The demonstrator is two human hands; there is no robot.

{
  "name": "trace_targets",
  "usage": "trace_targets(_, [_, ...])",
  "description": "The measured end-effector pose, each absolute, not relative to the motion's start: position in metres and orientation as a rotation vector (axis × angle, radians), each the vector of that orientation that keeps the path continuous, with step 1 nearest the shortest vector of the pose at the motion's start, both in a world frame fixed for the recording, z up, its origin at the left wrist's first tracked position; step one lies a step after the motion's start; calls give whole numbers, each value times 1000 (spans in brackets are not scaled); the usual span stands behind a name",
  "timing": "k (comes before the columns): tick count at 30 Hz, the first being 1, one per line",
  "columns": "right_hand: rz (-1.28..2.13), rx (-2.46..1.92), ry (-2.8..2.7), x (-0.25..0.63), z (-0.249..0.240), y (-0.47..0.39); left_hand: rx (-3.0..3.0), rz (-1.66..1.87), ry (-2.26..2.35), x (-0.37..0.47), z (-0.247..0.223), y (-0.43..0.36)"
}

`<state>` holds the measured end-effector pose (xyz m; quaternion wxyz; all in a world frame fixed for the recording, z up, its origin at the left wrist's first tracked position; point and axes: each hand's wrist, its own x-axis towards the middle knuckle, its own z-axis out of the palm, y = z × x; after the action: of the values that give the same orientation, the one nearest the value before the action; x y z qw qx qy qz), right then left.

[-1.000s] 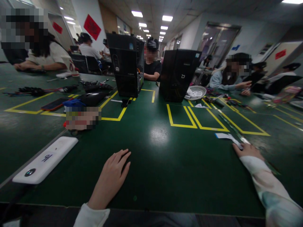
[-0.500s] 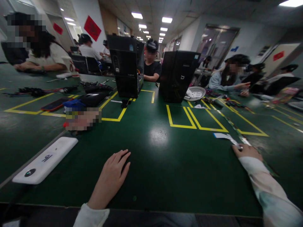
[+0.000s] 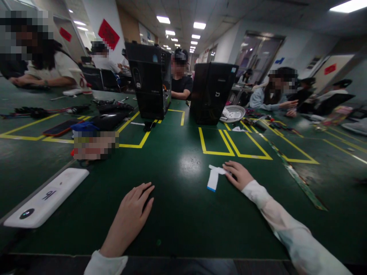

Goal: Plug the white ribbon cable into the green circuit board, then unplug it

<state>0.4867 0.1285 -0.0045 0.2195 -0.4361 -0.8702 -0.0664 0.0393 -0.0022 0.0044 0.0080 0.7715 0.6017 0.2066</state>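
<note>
A white flat ribbon cable [image 3: 213, 179] with a blue end lies bent on the green table [image 3: 183, 217], right of the middle. My right hand [image 3: 237, 175] reaches in from the right, its fingertips on the cable's right end; thumb and fingers are apart. My left hand [image 3: 133, 210] rests flat on the table left of the middle, fingers stretched, holding nothing. Right of my right hand lies a long, narrow green circuit strip [image 3: 299, 179], running slantwise.
Two black computer towers [image 3: 149, 84] [image 3: 213, 93] stand at the back. At the left are a white device [image 3: 47, 196], a blurred-out item [image 3: 94, 146], a red-edged phone [image 3: 63, 127] and cables. A white basket [image 3: 233, 113] stands behind; people sit around.
My right hand has moved left from beside the circuit strip, and the white cable has come with it and turned, its blue end now toward me. My left hand has stayed in place.
</note>
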Motion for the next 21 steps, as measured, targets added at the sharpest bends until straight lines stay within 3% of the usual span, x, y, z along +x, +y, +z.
trace_targets(11, [126,-676,-2657,264,5,105,2284,714,2072,-2,5,8])
trace_targets(21, [193,-583,-2645,273,5,98,2330,658,2096,-10,5,8])
